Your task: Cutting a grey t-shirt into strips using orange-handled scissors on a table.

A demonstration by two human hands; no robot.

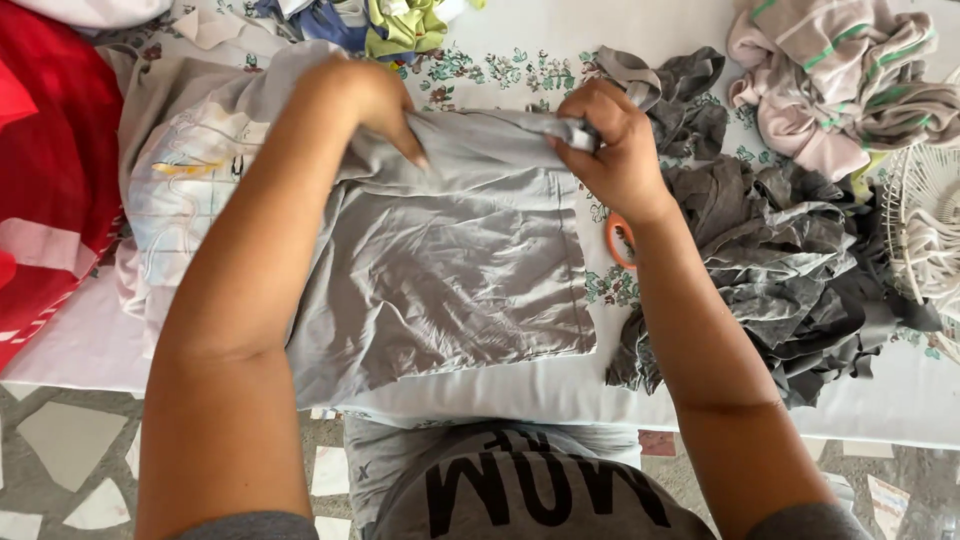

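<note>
Grey garment [450,270] plain — bedsheet [520,70] white, green-floral; heap [780,270] dark grey — cloth [50,160] red; basket [925,220] white.

I see a home. A bed [520,395] with a floral sheet [500,70] carries laundry heaps [790,260]. Terrazzo floor [60,460] lies below.

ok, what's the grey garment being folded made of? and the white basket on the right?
Grey garment: looks like thin knit cotton jersey, matte, soft fine creases, limp drape.
White basket: probably moulded plastic, slightly glossy, rigid thin ribs in an open lattice; coated wire can't be ruled out.
</note>
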